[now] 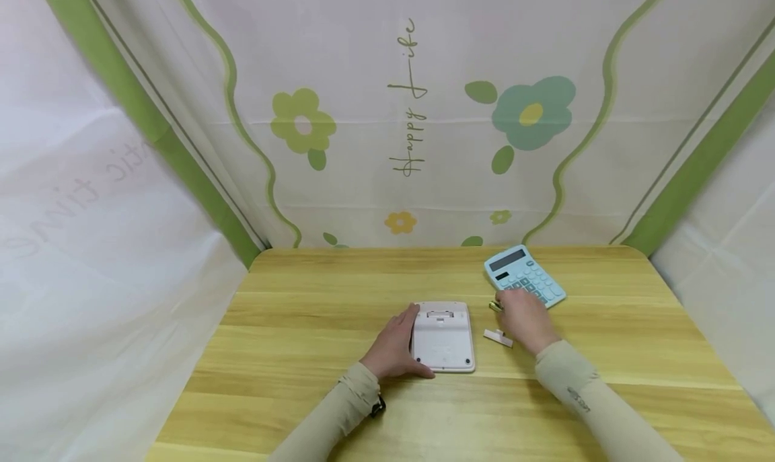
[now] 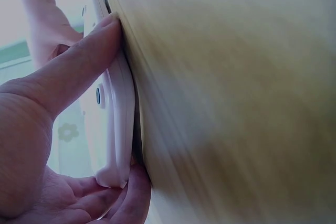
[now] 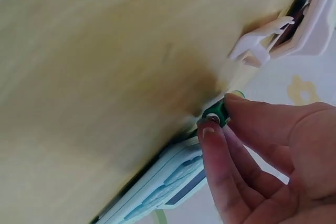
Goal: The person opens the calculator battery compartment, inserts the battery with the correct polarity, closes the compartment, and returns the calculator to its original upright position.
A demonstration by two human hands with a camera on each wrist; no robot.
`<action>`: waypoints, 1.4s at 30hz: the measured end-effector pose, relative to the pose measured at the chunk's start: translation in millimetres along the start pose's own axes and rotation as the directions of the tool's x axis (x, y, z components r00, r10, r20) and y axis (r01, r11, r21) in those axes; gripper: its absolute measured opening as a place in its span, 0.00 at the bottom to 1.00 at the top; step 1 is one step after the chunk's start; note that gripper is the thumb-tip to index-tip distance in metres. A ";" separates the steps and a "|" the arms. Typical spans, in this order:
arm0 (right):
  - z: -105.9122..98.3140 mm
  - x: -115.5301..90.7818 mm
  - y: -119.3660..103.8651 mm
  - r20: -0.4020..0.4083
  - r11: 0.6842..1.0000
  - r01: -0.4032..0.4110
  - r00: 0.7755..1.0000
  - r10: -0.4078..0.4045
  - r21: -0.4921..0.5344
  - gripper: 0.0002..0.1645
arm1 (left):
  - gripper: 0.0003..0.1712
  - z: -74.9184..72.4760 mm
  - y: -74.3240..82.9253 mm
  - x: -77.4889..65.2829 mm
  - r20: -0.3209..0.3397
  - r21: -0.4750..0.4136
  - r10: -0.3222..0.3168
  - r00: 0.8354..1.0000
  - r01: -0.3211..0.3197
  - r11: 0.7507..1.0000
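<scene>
A pale pink calculator [image 1: 443, 341] lies face down on the table, its battery slot uncovered at the far end. My left hand [image 1: 393, 344] grips its left side, thumb at the near edge; in the left wrist view, fingers curl round the casing [image 2: 122, 103]. Thumb and fingertips of my right hand [image 1: 528, 319] pinch a small green battery [image 3: 215, 113] whose metal end shows in the right wrist view. Below that hand's fingers lies the little battery cover [image 1: 498, 337], apart from the pink casing. A light blue calculator [image 1: 545, 284], keys up, sits just beyond the right hand, which partly covers it.
The wooden table [image 1: 315, 314] ends at a white curtain [image 1: 363, 146] with printed flowers at the back. More white cloth [image 1: 109, 247] hangs along the left side, and another panel [image 1: 726, 233] along the right.
</scene>
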State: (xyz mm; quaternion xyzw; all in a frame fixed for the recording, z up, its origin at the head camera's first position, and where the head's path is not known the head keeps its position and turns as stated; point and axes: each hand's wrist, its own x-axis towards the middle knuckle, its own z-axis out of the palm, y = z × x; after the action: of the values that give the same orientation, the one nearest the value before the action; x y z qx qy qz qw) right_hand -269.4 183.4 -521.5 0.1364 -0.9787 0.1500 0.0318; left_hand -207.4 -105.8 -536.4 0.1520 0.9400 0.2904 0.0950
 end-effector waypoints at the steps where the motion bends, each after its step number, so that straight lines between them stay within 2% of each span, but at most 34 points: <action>1: -0.3 -0.5 0.1 -0.006 1.000 0.008 1.000 -0.008 0.007 0.08 | 0.79 -0.1 0.2 0.1 0.000 0.000 0.000 1.000 0.000 1.000; 6: -1.5 -0.9 0.9 -0.061 0.990 0.089 0.995 -0.083 0.106 0.18 | 0.78 -0.2 0.3 0.5 -0.003 0.002 0.004 1.000 -0.004 1.000; 11: -2.4 -1.0 -0.4 -0.099 0.958 0.175 0.983 -0.156 0.227 0.13 | 0.78 0.1 -0.5 0.4 -0.006 0.004 0.006 1.000 -0.006 1.000; 17: -6.1 -4.9 -5.9 -0.131 0.923 0.223 0.973 -0.191 0.313 0.08 | 0.78 0.6 -0.8 0.6 -0.003 0.005 0.006 1.000 -0.006 1.000; 28: -13.0 -9.1 -20.1 -0.220 0.847 0.323 0.943 -0.250 0.422 0.10 | 0.78 0.1 -0.4 0.8 0.005 0.010 0.005 1.000 -0.005 1.000; 36: -16.6 -11.2 -23.1 -0.249 0.833 0.357 0.929 -0.272 0.422 0.10 | 0.78 1.1 -2.4 1.7 0.001 0.013 0.005 1.000 -0.005 1.000; 38: -17.8 -11.8 -24.2 -0.244 0.831 0.348 0.933 -0.263 0.434 0.10 | 0.79 1.2 -2.4 1.7 -0.001 0.013 0.006 1.000 -0.006 1.000; 42: -20.3 -14.4 -26.6 -0.189 0.812 0.287 0.957 -0.220 0.508 0.08 | 0.78 1.8 -2.4 1.3 -0.001 0.004 0.007 1.000 -0.007 1.000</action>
State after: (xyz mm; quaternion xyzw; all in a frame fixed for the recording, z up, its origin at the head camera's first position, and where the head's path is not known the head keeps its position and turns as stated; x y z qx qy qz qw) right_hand -247.8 168.8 -496.1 0.2598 -0.8681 0.4167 0.0718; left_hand -208.7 -106.2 -539.4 0.1552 0.9401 0.2888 0.0933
